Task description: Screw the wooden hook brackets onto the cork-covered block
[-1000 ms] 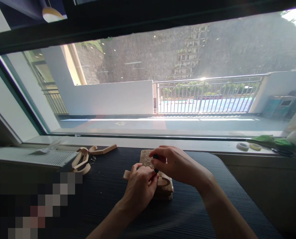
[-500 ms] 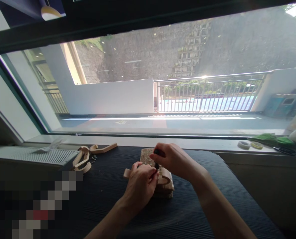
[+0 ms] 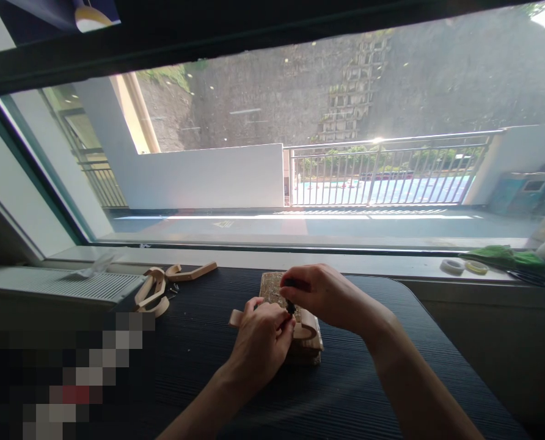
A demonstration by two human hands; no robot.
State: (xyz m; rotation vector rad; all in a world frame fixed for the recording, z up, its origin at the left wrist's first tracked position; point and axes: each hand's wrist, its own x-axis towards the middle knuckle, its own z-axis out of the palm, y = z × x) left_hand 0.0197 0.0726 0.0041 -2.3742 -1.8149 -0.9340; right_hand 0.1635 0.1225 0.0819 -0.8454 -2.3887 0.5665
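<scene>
A black-handled tool (image 3: 291,307) is pinched between thumb and fingers of the right hand (image 3: 321,290), right over the rough wooden block (image 3: 269,285). The bent wooden piece (image 3: 311,327) is lying across that block, its middle covered by the left hand (image 3: 263,330). Left thumb and forefinger are brought close together by the tool's lower end, but whether anything is pinched there can't be told; the tip is blocked from view too. Everything's set on the dark table (image 3: 368,379). Off to the left of the block, more bent pieces (image 3: 151,291) are left lying, with a few small screws (image 3: 174,289) scattered beside them. Well right of the block, two tape rolls (image 3: 451,266) and a green cloth (image 3: 506,256) are parked on the windowsill (image 3: 245,258), which is stretched out behind the block.
</scene>
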